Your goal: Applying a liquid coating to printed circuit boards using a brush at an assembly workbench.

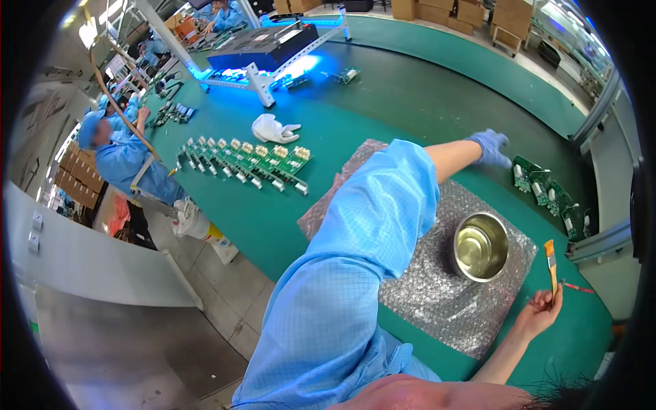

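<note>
My left hand (490, 148), in a blue glove, reaches out across the table with its fingers apart and nothing in them. Just beyond its fingertips lie several green circuit boards (547, 191) with white parts, in an overlapping group. At the right, my bare right hand (537, 312) grips the wooden handle of a flat brush (551, 263), its orange-tan bristles pointing up. Between the two hands stands a round metal bowl (481, 247) with pale yellowish liquid in it. Under the bowl is a sheet of bubble wrap (437, 301), partly covered by my left sleeve.
To the left, a row of green circuit boards (246, 160) lies on the green table (253, 219), near a crumpled white glove (275, 128). A metal rack (258, 85) holding a black box glows blue behind them. Co-workers (130, 154) in blue sit at the far left.
</note>
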Available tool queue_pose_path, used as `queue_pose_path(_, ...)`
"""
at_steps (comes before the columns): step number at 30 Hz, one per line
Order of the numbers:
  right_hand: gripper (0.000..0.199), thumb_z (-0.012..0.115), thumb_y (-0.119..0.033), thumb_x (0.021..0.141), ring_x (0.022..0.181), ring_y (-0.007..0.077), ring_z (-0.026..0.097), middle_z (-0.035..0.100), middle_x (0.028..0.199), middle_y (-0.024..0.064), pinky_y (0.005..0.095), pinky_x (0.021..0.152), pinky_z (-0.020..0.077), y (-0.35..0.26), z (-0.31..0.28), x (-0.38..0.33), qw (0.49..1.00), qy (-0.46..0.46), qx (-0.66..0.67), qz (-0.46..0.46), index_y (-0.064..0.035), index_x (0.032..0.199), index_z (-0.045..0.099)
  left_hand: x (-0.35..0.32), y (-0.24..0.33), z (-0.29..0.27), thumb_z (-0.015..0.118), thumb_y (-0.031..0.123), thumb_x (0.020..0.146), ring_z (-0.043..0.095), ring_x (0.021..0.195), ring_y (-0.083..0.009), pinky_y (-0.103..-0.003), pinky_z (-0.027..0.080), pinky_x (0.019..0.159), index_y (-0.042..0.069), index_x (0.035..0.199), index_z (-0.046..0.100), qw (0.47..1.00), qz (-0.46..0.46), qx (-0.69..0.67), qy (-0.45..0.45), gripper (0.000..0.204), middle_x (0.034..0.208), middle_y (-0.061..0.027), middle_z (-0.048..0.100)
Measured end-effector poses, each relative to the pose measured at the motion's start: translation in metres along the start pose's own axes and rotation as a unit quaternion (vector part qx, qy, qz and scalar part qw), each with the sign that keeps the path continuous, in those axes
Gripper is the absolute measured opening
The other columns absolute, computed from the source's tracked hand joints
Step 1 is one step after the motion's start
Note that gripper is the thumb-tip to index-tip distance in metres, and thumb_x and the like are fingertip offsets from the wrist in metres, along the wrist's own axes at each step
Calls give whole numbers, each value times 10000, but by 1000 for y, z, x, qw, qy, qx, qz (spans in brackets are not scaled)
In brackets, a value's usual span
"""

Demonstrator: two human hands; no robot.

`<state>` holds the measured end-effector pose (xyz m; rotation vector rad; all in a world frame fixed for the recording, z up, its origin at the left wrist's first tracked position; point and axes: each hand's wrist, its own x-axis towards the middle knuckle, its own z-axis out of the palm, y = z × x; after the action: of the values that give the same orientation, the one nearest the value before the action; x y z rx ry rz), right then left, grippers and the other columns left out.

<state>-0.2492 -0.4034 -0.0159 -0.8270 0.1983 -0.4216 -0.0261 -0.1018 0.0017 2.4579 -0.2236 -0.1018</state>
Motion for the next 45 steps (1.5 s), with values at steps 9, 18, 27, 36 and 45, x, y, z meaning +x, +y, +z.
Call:
queue_pose_path(9,208,461,-142,897,480,62,289,356,594,-11,201,412,213,-12,-1,3,999,38,15,-22,31,1000,517,58,43,63,494,486,782,452,1114,-357,-431,368,946,230,1172,540,977,175,117,-36,469,1261,-138,442)
queue_pose_path(18,219,457,-152,899,479,56,292,363,596,-19,199,408,212,-1,-6,5,1000,19,-6,-3,29,1007,517,62,10,43,588,201,733,591,947,-317,-410,470,806,100,1019,594,994,86,68,22,303,1004,-160,609)
queue_pose_path(27,230,466,-172,899,486,60,307,377,591,-17,199,411,225,-2,-8,5,1000,28,-8,-12,22,1010,522,68,24,56,584,255,729,590,959,-308,-402,472,817,75,1052,600,987,74,141,7,370,1028,-187,606)
queue_pose_path(36,195,481,-158,887,475,58,313,388,587,-22,198,421,238,-3,2,-1,999,15,-14,34,4,974,548,-12,-28,-31,631,132,708,646,700,-250,-328,534,486,-51,894,574,923,-131,-358,57,267,818,-183,618)
queue_pose_path(45,206,485,-155,888,481,56,351,436,602,-17,203,436,279,11,7,-12,996,-69,-21,58,17,975,558,-212,-63,-84,675,165,748,611,636,-194,-291,546,521,12,943,528,811,-79,-566,126,288,843,-116,577)
